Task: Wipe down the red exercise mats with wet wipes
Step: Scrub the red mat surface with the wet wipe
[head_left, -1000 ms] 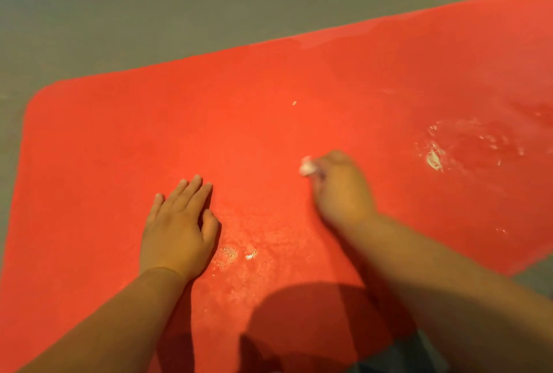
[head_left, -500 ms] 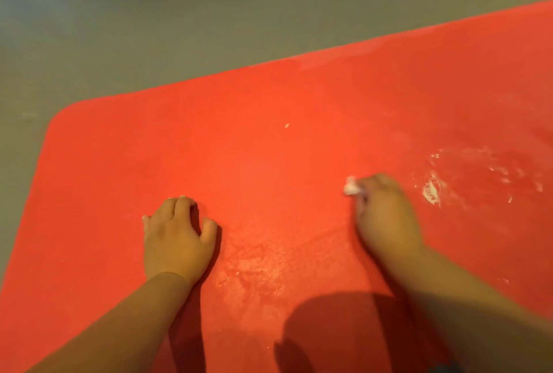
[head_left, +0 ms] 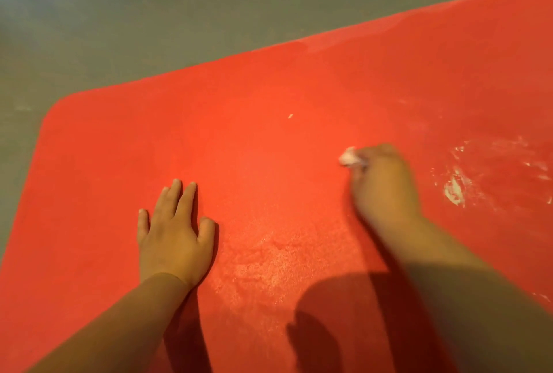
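Looking down on a red exercise mat spread flat on the grey floor, with its rounded far-left corner and far edge in sight and its near and right sides cut off by the frame. Resting the left hand flat on the mat, fingers straight, holding nothing. Clutching a balled wet wipe in the blurred right hand, down on the mat. Open red surface beyond both hands to the far edge; white smears just right.
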`<action>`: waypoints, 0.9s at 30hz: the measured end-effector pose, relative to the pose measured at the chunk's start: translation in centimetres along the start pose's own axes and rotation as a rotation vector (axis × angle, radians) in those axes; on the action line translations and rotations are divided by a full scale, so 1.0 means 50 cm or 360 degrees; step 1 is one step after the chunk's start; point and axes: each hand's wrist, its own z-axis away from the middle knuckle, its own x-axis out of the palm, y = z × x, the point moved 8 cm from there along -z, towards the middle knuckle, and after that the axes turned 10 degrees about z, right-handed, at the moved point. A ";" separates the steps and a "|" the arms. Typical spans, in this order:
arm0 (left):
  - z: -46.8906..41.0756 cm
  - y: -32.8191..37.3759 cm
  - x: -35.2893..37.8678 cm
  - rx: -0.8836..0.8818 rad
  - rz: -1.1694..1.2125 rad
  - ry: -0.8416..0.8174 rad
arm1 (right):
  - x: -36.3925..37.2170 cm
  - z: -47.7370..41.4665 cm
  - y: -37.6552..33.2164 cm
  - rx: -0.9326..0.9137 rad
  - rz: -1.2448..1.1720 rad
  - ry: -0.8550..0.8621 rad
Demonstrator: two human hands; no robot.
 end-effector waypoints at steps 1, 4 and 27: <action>0.000 0.000 0.000 0.0000 0.0001 -0.0003 | 0.029 0.035 -0.064 -0.0189 -0.0055 -0.0073; -0.001 0.002 -0.001 -0.0004 0.0007 0.0008 | 0.094 0.167 -0.224 -0.0718 -0.0159 -0.0328; -0.006 0.007 -0.004 -0.0020 0.0028 0.0001 | 0.021 -0.048 -0.052 -0.0268 0.0269 -0.0024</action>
